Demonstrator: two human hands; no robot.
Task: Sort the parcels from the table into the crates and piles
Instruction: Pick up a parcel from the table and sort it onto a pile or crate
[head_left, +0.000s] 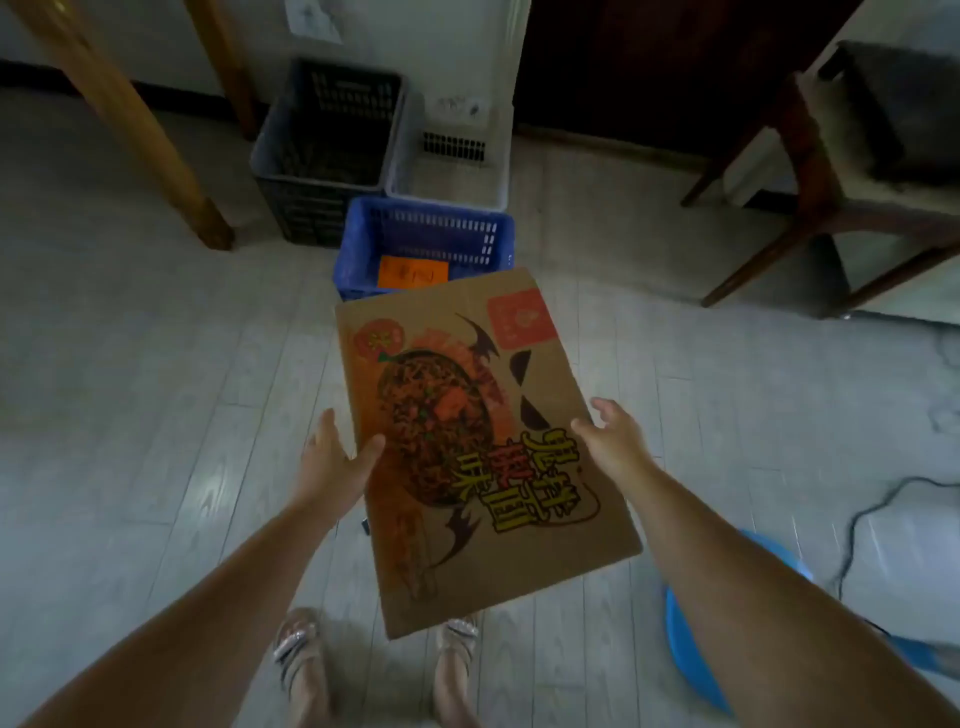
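A flat brown cardboard parcel (483, 447) with a printed food picture and yellow lettering hangs above the floor, tilted, between my two hands. My left hand (332, 457) lies against its left edge, fingers straight and thumb on the top face. At the right edge my right hand (610, 436) has its thumb on the parcel and its fingers spread loosely. Just beyond the parcel's far end stands a blue crate (363, 228) with an orange parcel (413, 273) inside. Behind it are a black crate (291, 202) and a white crate (498, 171).
A wooden table leg (130, 119) slants down at the left. A dark wooden chair (810, 171) stands at the right, and a blue stool (685, 634) by my right forearm. A black cable (857, 519) runs over the pale plank floor. My feet show at the bottom.
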